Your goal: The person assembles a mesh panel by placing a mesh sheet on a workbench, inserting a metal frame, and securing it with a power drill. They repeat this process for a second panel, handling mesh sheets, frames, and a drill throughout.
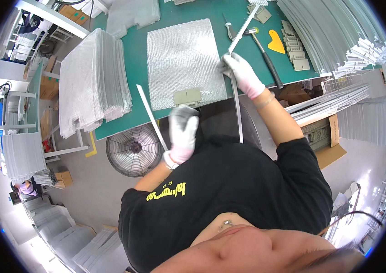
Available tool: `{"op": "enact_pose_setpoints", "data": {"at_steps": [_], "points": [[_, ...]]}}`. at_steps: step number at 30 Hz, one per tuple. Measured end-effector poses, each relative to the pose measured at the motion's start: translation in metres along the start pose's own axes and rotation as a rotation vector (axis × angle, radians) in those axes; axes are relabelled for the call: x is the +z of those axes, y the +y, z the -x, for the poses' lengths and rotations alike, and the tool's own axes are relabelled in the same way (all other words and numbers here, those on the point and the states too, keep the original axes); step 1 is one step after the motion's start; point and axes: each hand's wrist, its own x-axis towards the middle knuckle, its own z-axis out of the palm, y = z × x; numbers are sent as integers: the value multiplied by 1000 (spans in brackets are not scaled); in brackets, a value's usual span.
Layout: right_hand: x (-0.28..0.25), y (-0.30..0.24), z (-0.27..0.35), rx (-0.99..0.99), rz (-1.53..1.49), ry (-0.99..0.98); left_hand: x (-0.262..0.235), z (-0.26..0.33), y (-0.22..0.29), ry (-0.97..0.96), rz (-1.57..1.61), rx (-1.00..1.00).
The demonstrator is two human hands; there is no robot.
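mesh panel (181, 59): silvery, square, flat | right hand (243, 73) grip: grasping metal strip (237, 104) | left hand (183, 129) grip: blurred, cannot tell

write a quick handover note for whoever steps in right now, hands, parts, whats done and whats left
Left hand: gloved, at the table's near edge by the beige latch; blurred, grip unclear.
Right hand: gloved, gripping a bent metal strip at the mesh panel's right edge.
Loose strip lies left of the panel; mallet to the right.
Done: latch sits on the near edge.
Left: no strip seated on the panel yet.
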Motion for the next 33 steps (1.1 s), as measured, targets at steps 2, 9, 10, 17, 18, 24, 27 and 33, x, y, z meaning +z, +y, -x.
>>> {"op": "enact_pose_setpoints", "data": {"at_steps": [2,9,10,17,18,24,27,33], "points": [[7,4,30,22,175,-63,33,8,-24,39,604,-652],[16,28,109,-217,424,81,70,-41,-24,-205,914,-236],[11,37,107,-187,299,51,72,-56,-17,-167,1004,-284],[6,29,84,-97,-119,-65,97,-137,-48,-333,1131,-402],[4,27,85,-83,-128,-70,101,-134,-44,-267,1125,-398],[1,21,99,-66,-71,-96,106,-136,-52,-136,1093,-326],[3,19,108,-32,-48,-60,112,-134,-45,-87,1006,-188],[-3,22,110,-63,-101,-63,113,-130,-42,-189,1092,-266]]}}
